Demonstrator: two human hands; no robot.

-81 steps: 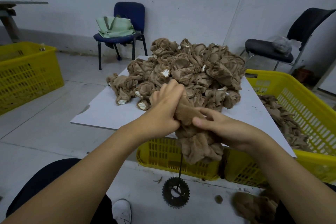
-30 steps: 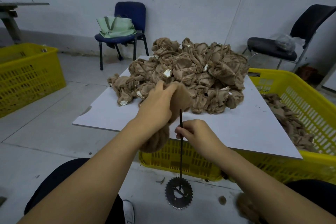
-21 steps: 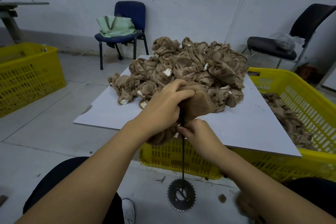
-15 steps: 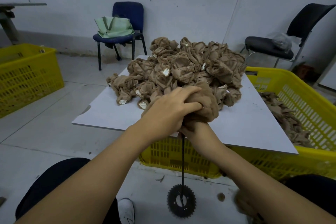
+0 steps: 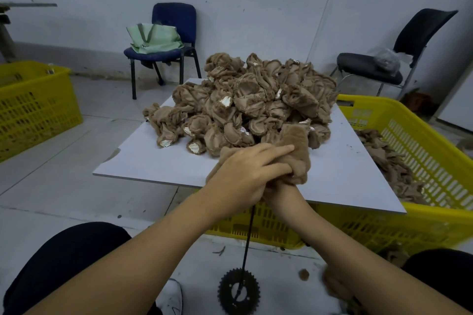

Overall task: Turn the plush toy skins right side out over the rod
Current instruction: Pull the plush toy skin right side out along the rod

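A thin dark rod (image 5: 248, 238) stands upright from a black toothed gear base (image 5: 238, 293) on the floor between my knees. A brown plush skin (image 5: 297, 153) is bunched over the rod's top. My left hand (image 5: 245, 174) lies over the skin and grips it, forefinger stretched across the fabric. My right hand (image 5: 279, 188) is mostly hidden under the left hand and the skin; only its wrist shows, and its hold cannot be made out. A big pile of inside-out brown skins (image 5: 250, 102) sits on the white board (image 5: 143, 161) just beyond.
A yellow crate (image 5: 419, 151) with brown skins stands at the right and under the board. Another yellow crate (image 5: 33, 107) is at the far left. A blue chair (image 5: 166, 46) with a green bag and a black chair (image 5: 391, 59) stand by the wall. Fabric scraps (image 5: 304, 275) lie on the floor.
My left hand brought the skin down over the rod's top. My right hand went from pinching the bare rod to under the skin, where it is now hidden.
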